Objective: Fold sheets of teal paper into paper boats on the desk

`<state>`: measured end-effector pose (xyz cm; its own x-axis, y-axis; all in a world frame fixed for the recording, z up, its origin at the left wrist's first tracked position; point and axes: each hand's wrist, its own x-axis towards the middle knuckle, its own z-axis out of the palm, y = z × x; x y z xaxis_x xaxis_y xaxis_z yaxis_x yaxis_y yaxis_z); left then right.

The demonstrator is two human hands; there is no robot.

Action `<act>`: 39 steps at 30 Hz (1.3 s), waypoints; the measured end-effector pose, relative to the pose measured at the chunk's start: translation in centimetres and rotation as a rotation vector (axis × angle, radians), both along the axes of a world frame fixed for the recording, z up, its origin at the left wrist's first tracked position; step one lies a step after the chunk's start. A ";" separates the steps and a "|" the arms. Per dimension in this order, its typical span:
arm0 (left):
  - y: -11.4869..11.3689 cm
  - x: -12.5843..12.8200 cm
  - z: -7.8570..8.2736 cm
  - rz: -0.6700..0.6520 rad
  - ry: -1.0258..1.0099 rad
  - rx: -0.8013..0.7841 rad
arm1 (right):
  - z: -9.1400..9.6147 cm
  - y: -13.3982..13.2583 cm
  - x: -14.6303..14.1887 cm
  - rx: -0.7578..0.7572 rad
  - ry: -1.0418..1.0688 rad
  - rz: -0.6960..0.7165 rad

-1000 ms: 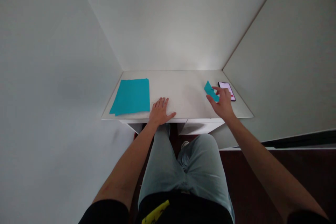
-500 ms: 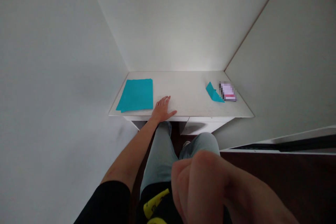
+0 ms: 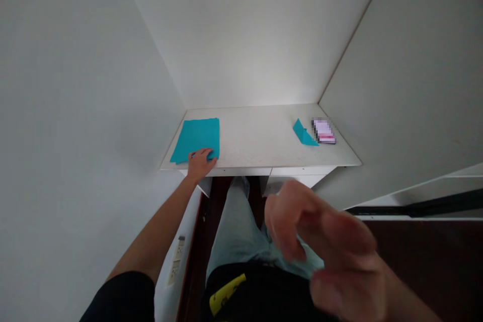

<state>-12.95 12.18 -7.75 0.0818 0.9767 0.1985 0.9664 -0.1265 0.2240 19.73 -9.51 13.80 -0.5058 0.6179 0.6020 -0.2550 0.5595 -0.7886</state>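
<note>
My left hand [image 3: 200, 162] lies on the near edge of a flat teal paper sheet [image 3: 196, 136], with its fingers over the paper. Whether it grips the sheet is hidden. At the desk's right side, a folded teal paper piece [image 3: 304, 134] lies next to a smartphone [image 3: 323, 131] with a pixelated screen. My right hand [image 3: 320, 246] hangs close to the camera, far from the desk, blurred, with its fingers loosely curled and apart. It holds nothing visible.
A white desk [image 3: 264, 136] stands in a corner between white walls, with drawer fronts under its near edge. Below are my legs in pale jeans, a dark floor and a white wall-mounted strip [image 3: 175, 261] at lower left.
My left hand has slid left from the bare desk onto the teal sheet's near edge. My right hand has shifted up and right, still near the camera. The folded paper and phone stay put.
</note>
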 end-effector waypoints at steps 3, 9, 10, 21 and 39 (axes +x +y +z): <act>-0.2 -0.8 0.2 -0.077 0.021 -0.007 | -4.9 2.2 1.2 -0.104 0.086 -0.120; 1.0 -1.5 2.2 -0.045 -0.102 0.019 | -19.1 2.0 6.6 -0.557 -0.197 -0.538; 1.4 -1.3 3.1 -0.028 -0.154 0.047 | -21.0 1.2 7.4 -0.604 -0.239 -0.588; 2.6 0.8 14.8 0.060 -1.479 0.465 | -27.4 -1.3 7.0 -0.612 -0.321 -0.819; -10.4 13.2 -1.4 0.436 -1.731 -0.003 | -20.9 14.2 4.9 0.249 -0.875 -1.049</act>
<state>0.23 1.81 -9.13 -0.4371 0.8689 -0.2324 -0.3877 0.0511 0.9204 24.66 4.73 -7.15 -0.1428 0.8639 0.4830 0.8871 0.3281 -0.3245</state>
